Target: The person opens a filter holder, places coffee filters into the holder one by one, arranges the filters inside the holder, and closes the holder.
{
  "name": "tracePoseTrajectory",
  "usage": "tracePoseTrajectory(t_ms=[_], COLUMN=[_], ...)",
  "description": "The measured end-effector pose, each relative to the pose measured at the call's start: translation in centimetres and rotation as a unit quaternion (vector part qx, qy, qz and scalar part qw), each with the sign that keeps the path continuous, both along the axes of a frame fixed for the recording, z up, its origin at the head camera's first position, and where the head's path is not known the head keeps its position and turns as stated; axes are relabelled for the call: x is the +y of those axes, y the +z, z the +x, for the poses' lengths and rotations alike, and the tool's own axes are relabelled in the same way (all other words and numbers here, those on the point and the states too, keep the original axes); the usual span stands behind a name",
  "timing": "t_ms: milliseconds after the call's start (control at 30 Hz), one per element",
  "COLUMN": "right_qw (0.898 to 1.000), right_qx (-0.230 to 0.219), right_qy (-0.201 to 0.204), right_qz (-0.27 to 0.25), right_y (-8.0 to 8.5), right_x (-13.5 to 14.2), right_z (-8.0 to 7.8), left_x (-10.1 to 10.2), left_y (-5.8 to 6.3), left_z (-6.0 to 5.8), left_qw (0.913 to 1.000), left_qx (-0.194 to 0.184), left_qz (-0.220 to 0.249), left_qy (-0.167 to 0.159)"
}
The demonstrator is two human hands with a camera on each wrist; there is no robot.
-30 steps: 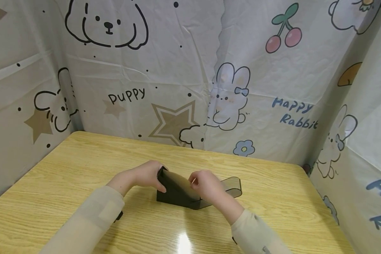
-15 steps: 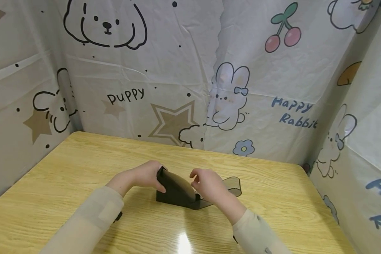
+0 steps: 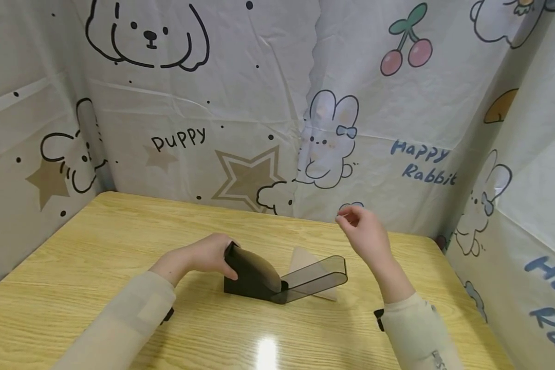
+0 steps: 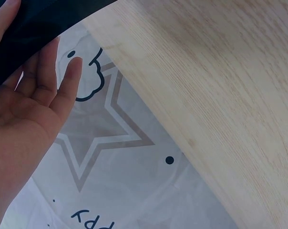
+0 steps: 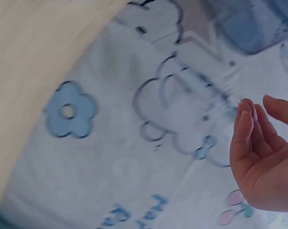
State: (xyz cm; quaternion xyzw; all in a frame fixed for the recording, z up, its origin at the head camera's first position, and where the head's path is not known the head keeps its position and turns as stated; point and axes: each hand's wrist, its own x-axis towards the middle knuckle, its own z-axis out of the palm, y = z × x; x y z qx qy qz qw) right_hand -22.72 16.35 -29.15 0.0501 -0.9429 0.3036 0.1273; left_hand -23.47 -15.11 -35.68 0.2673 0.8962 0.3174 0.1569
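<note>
A dark case [image 3: 250, 280] with a curved brown upper face stands on the table in the head view. Its smoky see-through lid [image 3: 312, 277] is swung out to the right. My left hand [image 3: 208, 254] grips the case's raised left end, fingers behind and thumb in front. In the left wrist view that hand's fingers lie against the dark case [image 4: 48, 24]. Partly behind the lid lies a beige triangular paper sheet [image 3: 300, 257], like a cone coffee filter. My right hand [image 3: 367, 234] hovers up and right of the lid, fingers loosely curled around nothing.
The wooden table [image 3: 143, 221] ends at a printed cloth [image 3: 240, 97] hung behind it. A side cloth [image 3: 532, 205] closes the right edge.
My right hand has moved up and to the right, away from the case. The lid and the beige sheet behind it now show more fully. My left hand keeps its grip.
</note>
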Motion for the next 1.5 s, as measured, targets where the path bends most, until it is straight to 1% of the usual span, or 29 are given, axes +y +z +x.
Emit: tracePoseTrajectory(t_ms=[67,133,200,300,367,400,433,500,567,600,633,667,700,733,767,967,1000,1067,1167,1233,1300,1400,1500], right_qw=[1.000,0.999,0.997,0.991,0.985,0.981,0.978,0.970,0.963,0.960,0.959,0.957,0.956,0.957,0.962,0.970,0.967,0.969,0.973,0.975,0.977,0.980,0.984], right_qx=[-0.010,-0.026,-0.045,-0.093,-0.124,-0.143,-0.155,-0.173,-0.198,-0.211,-0.217,-0.226,-0.236,-0.240,-0.221,-0.220,-0.235,-0.231,-0.213,-0.208,-0.198,-0.183,-0.160], right_qy=[-0.020,-0.029,-0.032,-0.027,-0.010,0.003,0.025,0.063,0.082,0.085,0.084,0.076,0.066,0.060,0.072,0.063,0.044,0.031,0.010,-0.007,-0.015,-0.008,0.013], right_qz=[0.009,0.026,0.052,0.091,0.118,0.129,0.138,0.156,0.164,0.165,0.162,0.163,0.159,0.153,0.144,0.082,0.085,0.085,0.089,0.082,0.075,0.081,0.078], right_y=[-0.8,-1.8,-3.1,-5.5,-7.8,-9.2,-10.1,-13.3,-15.7,-16.4,-16.8,-17.4,-17.1,-16.4,-16.3,-10.8,-9.5,-8.6,-8.8,-9.5,-10.1,-10.4,-10.2], right_x=[1.3,2.3,2.9,3.2,3.4,3.6,3.6,4.2,4.4,4.3,4.1,4.1,3.6,3.1,3.0,0.4,-0.2,-0.6,-0.2,0.3,1.0,1.7,2.3], right_z=[-0.9,-1.6,-2.2,-3.1,-3.9,-4.5,-4.5,-6.1,-7.2,-7.5,-7.6,-8.1,-7.8,-7.3,-7.1,-2.9,-2.1,-1.2,-1.3,-1.9,-2.4,-2.8,-2.9], left_x=[-0.1,-0.1,-0.1,-0.1,-0.1,-0.1,-0.1,0.0,0.1,0.1,0.1,0.1,0.1,0.1,0.0,-0.1,-0.1,0.0,0.1,0.1,0.1,0.0,0.0], left_y=[0.0,-0.1,-0.1,0.0,0.1,0.1,0.1,0.2,0.1,0.1,0.2,0.2,0.2,0.2,0.2,0.1,0.1,0.1,0.1,0.1,0.1,0.1,0.1], left_z=[0.0,0.0,0.1,0.1,0.2,0.2,0.2,0.2,0.2,0.2,0.2,0.2,0.2,0.2,0.2,0.2,0.2,0.2,0.3,0.3,0.3,0.2,0.2], left_qw=[1.0000,1.0000,0.9999,0.9999,0.9999,0.9999,0.9999,0.9999,0.9999,0.9999,0.9999,0.9999,0.9999,0.9999,0.9999,0.9999,0.9999,0.9998,0.9998,0.9998,0.9998,0.9999,0.9998], left_qx=[-0.003,-0.007,-0.010,-0.012,-0.011,-0.011,-0.011,-0.011,-0.012,-0.012,-0.012,-0.011,-0.011,-0.011,-0.010,-0.010,-0.011,-0.013,-0.014,-0.013,-0.011,-0.006,-0.006], left_qz=[0.000,0.001,0.000,0.000,-0.001,0.000,0.000,0.002,0.001,0.002,0.002,0.001,0.000,-0.001,-0.001,0.000,0.000,0.001,-0.001,-0.002,-0.002,-0.005,-0.006], left_qy=[0.001,0.004,0.007,0.010,0.010,0.010,0.009,0.008,0.009,0.009,0.009,0.010,0.010,0.011,0.011,0.010,0.011,0.012,0.015,0.014,0.014,0.014,0.017])
